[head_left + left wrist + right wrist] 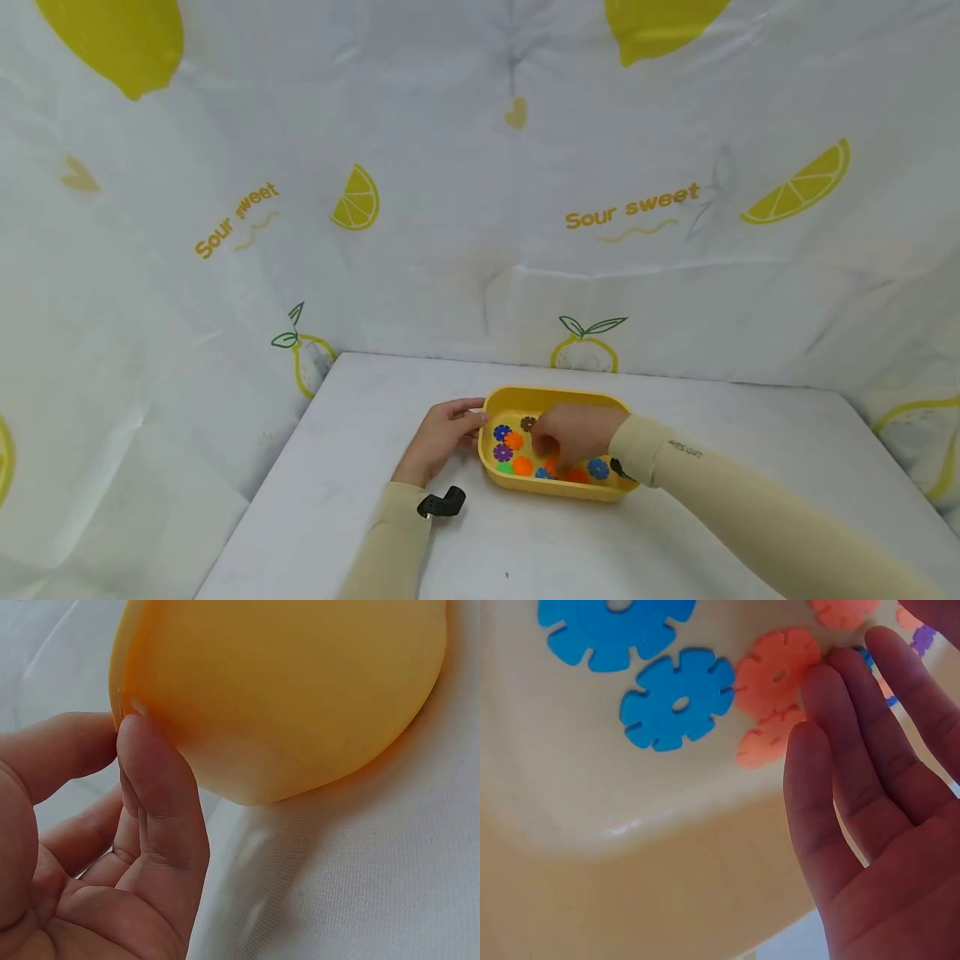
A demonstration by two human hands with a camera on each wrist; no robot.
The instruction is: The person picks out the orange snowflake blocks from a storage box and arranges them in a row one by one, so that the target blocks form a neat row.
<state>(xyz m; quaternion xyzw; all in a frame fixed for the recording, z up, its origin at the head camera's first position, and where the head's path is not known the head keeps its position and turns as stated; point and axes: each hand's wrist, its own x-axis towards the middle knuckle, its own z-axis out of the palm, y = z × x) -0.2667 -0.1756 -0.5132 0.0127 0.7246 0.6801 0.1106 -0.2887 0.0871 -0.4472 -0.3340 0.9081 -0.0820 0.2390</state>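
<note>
My left hand [438, 442] pinches the left end of a yellow plastic tub [551, 490]. In the left wrist view its thumb [161, 780] lies against the tub's outer wall, with the forefinger up at the rim. Inside the tub, my right hand [576, 429] reaches down among notched snowflake discs. Its fingers [810, 780] are loosely bent in the right wrist view, their tips over orange discs [769, 660]. Blue discs [649, 705] lie beside them. The thumb is mostly cut off by that frame's edge.
At the tub's left end lie a purple disc [502, 452], a green disc [505, 468] and a brown disc [528, 424]. A white cloth covers the table [495, 550], and a lemon-print sheet [450, 275] hangs behind it. Each wrist wears a black band [442, 503].
</note>
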